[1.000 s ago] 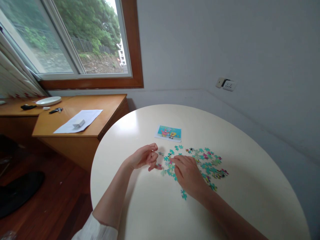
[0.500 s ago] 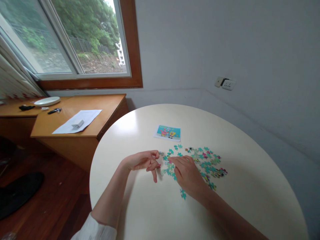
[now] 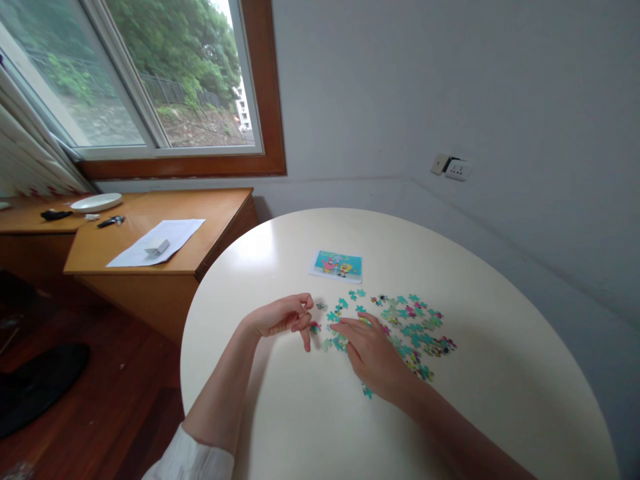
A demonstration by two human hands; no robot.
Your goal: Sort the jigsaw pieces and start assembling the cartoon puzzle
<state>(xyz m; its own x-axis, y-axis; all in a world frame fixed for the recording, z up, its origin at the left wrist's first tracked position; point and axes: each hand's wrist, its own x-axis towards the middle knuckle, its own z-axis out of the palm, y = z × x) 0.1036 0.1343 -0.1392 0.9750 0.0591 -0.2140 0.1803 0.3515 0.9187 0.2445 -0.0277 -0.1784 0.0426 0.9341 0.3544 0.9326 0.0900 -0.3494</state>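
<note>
My left hand (image 3: 287, 317) is at the left side of the loose jigsaw pieces, some fingers curled and the thumb pointing down. A small pink and teal puzzle piece (image 3: 315, 327) shows at its fingertips. My right hand (image 3: 373, 350) lies palm down over the pile, fingers stretched out, with fingertips near a few teal puzzle pieces (image 3: 333, 318). It hides part of the pile. Further right spread many mixed teal, pink and yellow puzzle pieces (image 3: 415, 330). A greyish piece (image 3: 321, 307) rests just beyond my left fingers.
A picture card (image 3: 339, 265) with cartoon figures lies behind the pieces on the round white table (image 3: 300, 427). One teal piece (image 3: 367, 391) sits nearer me. To the left stands a wooden desk (image 3: 220, 207) bearing paper (image 3: 135, 252), a small white box (image 3: 157, 247) and a white dish (image 3: 97, 202).
My left hand has shifted slightly left and away from me, the pink and teal piece moving along with it. My right hand's fingers have slid a little left and toward me.
</note>
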